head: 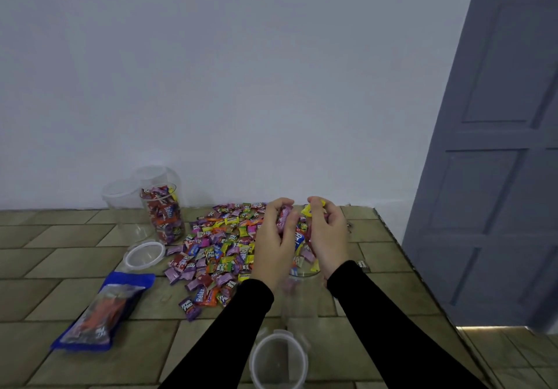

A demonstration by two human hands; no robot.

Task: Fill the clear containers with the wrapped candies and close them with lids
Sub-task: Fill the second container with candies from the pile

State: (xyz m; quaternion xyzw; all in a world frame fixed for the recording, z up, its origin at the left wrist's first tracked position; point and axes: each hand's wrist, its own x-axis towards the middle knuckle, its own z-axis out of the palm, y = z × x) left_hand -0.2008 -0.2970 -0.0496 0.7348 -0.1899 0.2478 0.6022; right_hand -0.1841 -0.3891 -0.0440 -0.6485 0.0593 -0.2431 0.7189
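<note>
Where tiled floor meets white wall, candies lie.

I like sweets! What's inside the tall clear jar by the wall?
The tall clear jar is packed nearly to the top with wrapped candies, mostly red and purple. Those in its middle are hidden.

Clear container under the hands blurred and partly hidden, nearest lid cut by bottom edge, blue bag's contents perhaps candy, unreadable.
</note>
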